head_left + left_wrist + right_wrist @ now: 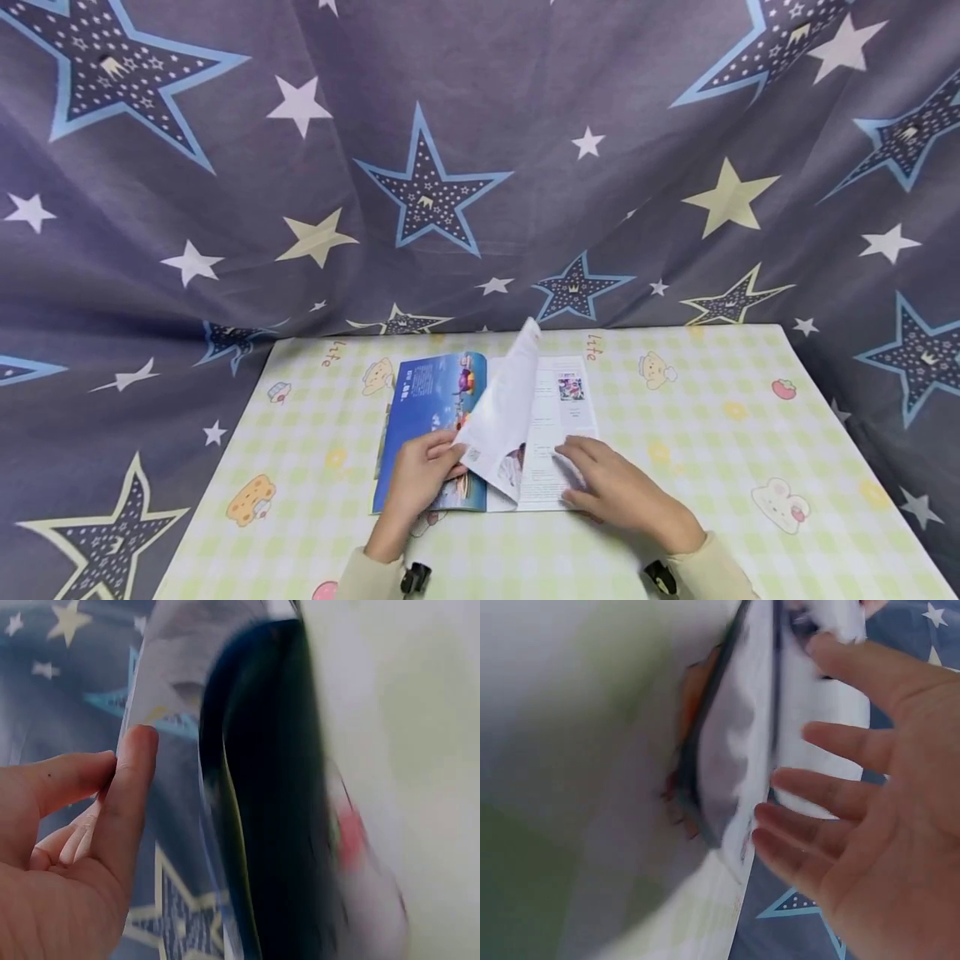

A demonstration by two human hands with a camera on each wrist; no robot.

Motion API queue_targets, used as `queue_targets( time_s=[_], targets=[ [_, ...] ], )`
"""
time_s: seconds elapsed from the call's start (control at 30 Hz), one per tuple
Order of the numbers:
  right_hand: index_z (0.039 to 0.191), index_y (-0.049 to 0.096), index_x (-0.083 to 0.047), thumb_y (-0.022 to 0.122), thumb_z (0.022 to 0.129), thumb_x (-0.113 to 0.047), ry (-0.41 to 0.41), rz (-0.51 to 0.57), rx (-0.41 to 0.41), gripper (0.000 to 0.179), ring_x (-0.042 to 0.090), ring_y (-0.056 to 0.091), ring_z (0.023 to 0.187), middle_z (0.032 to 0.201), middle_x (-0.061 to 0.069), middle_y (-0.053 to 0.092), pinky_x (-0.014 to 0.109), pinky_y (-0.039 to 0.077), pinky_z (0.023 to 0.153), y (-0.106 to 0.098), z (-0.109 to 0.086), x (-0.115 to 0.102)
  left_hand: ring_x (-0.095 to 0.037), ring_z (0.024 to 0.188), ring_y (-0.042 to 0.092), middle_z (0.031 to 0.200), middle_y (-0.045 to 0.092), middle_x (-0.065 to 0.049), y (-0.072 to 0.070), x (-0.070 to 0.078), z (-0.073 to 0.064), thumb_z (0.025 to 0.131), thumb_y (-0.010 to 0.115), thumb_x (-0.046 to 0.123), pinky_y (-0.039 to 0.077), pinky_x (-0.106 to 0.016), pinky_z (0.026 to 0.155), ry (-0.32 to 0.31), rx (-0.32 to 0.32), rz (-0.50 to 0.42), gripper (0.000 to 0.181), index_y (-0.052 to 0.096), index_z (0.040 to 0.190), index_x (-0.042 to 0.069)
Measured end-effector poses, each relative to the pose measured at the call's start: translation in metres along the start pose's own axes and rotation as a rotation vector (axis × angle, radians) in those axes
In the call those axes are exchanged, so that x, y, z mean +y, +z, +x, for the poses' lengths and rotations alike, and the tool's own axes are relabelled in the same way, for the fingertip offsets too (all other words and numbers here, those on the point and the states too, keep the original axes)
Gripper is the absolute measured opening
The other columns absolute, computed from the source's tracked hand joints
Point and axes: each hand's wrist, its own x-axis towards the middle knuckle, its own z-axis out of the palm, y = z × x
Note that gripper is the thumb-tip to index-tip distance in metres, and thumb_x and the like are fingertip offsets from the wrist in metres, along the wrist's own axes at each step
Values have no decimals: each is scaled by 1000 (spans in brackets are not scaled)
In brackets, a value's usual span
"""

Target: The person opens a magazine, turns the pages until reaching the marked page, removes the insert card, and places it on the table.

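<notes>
An open magazine lies on the table, its left side a blue printed page and its right side white with text and a small picture. One white page is lifted and slants across the middle, its lower part curled to the left. My left hand pinches that page's left edge between thumb and fingers, over the blue page. In the left wrist view the left hand has the page edge at its fingertips. My right hand is at the lower right of the magazine; its fingers are spread and hold nothing.
The table has a green-checked cloth with cartoon prints. A dark curtain with stars hangs behind and at both sides. Dark straps with small devices sit at both wrists, next to pale sleeves.
</notes>
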Motion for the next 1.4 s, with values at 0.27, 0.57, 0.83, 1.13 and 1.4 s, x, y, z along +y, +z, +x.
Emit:
queue_targets(
  time_s=[0.27, 0.57, 0.83, 1.13, 1.4],
  targets=[
    [141, 52, -4, 82, 84, -34, 1, -49, -135, 72, 50, 36, 136, 149, 28, 40, 63, 33, 109, 3, -11, 10, -22, 73, 74, 92, 75, -15, -50, -10, -27, 91, 71, 3, 60, -27, 67, -106, 176, 171, 29, 67, 117, -10],
    [132, 60, -2, 81, 85, -27, -32, -115, -82, 57, 45, 48, 128, 141, 24, 52, 62, 42, 102, 0, -11, 12, -20, 71, 72, 88, 75, -7, -85, -17, -47, 94, 68, 9, 60, -25, 64, -229, 230, 324, 35, 63, 124, -8],
    [123, 67, -5, 70, 95, -23, -41, -110, -83, 34, 36, 55, 124, 133, 16, 61, 58, 46, 99, -5, -11, 12, -20, 70, 72, 83, 74, -5, -93, -23, -54, 93, 69, 5, 59, -24, 63, -265, 234, 343, 35, 62, 124, -9],
    [116, 70, -5, 71, 93, -18, -22, -83, 11, 26, 25, 65, 108, 112, 6, 70, 46, 52, 95, -6, -9, 15, -20, 71, 72, 84, 74, -4, -95, -23, -56, 94, 68, 6, 59, -25, 64, -280, 241, 352, 35, 63, 125, -8],
    [133, 58, 0, 82, 82, -40, 187, -171, 260, 69, 35, 66, 102, 116, 17, 68, 51, 54, 86, -3, -6, 17, -29, 105, 69, 107, 74, -12, -101, -16, -58, 96, 67, 19, 53, -48, 92, -235, 299, 509, 36, 66, 126, -1]
  ],
)
